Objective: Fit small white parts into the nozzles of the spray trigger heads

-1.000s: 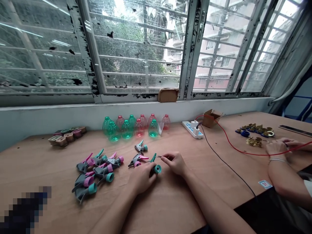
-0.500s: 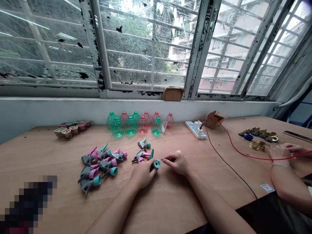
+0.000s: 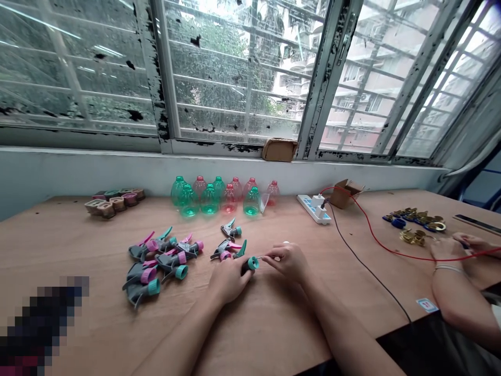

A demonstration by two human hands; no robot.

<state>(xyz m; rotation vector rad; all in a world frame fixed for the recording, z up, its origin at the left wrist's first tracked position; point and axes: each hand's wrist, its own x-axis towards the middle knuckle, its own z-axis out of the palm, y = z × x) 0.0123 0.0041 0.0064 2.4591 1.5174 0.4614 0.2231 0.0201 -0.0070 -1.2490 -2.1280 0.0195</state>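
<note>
My left hand (image 3: 227,281) is closed around a grey trigger spray head (image 3: 246,267), its teal collar turned toward the right. My right hand (image 3: 287,261) pinches a thin pale tube (image 3: 262,257) close to the collar's opening; whether the tube's end is inside cannot be made out. Just beyond my left hand lie a grey spray head with a pink lever (image 3: 226,249) and one with a teal lever (image 3: 231,228). Several more spray heads (image 3: 164,261), with pink or teal collars, lie in a group to the left.
Green and red clear bottles (image 3: 210,201) stand along the wall. Small moulded pieces (image 3: 115,202) sit at the back left. A power strip (image 3: 313,209) and a red cable (image 3: 370,222) lie right. Another person's hands (image 3: 450,248) are near brass-coloured parts (image 3: 413,236).
The spray head in my left hand has turned slightly, so its collar opening faces more to the right. My right hand stays close to it with the tube.
</note>
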